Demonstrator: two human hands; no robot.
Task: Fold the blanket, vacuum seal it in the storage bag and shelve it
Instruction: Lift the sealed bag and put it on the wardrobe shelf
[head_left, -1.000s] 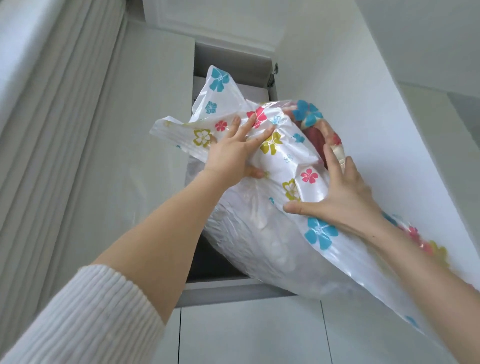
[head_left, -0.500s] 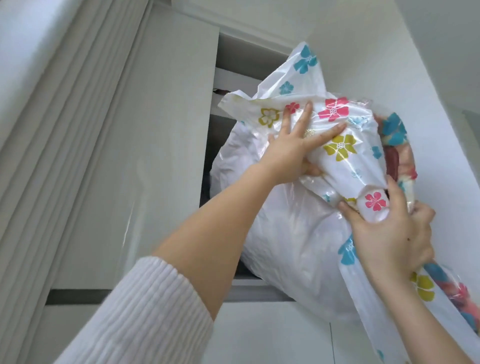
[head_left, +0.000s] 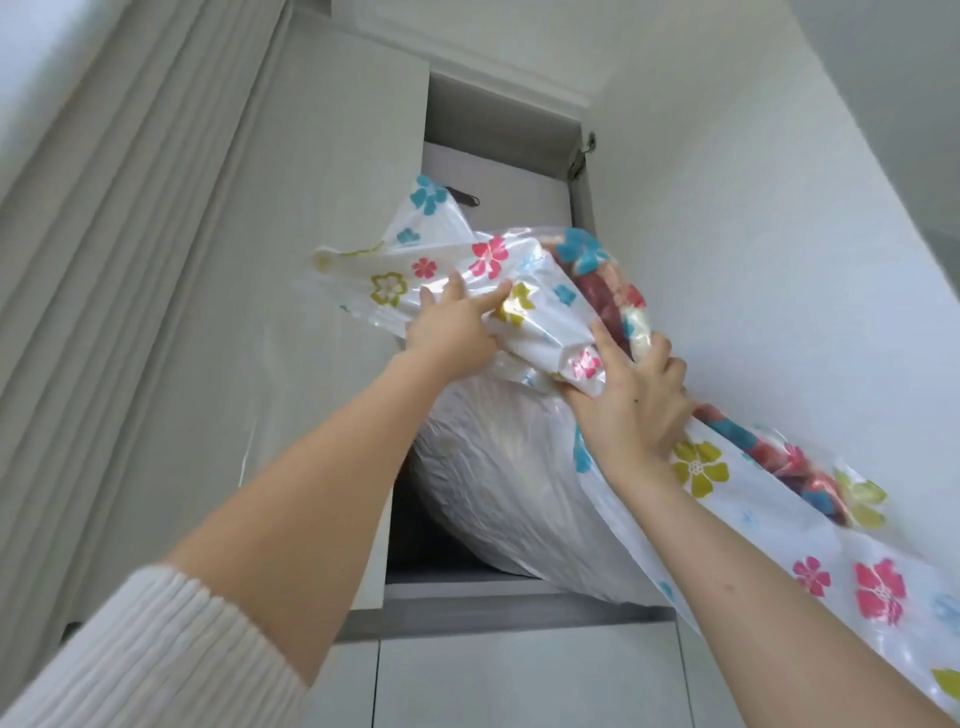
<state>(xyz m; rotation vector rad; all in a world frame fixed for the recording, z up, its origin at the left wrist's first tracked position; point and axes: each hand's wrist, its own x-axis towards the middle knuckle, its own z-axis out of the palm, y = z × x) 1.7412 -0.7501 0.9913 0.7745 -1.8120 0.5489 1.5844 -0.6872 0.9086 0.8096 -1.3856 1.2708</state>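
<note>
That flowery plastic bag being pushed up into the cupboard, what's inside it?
Through the clear part of the storage bag shows a red and multicoloured blanket, near the right hand. The white printed plastic under the left hand hides the rest.

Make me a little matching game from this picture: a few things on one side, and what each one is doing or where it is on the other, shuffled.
Things:
1. left hand
2. right hand
3. storage bag
4. cupboard door

States:
A. swung open, at the left
B. grips a bunched fold of flowered plastic
C. partly inside the high cupboard, its tail hanging out to the right
D. fingers spread flat on the bag's top

Pairs: 1-D, 2-B, 3-C, 4-A
</note>
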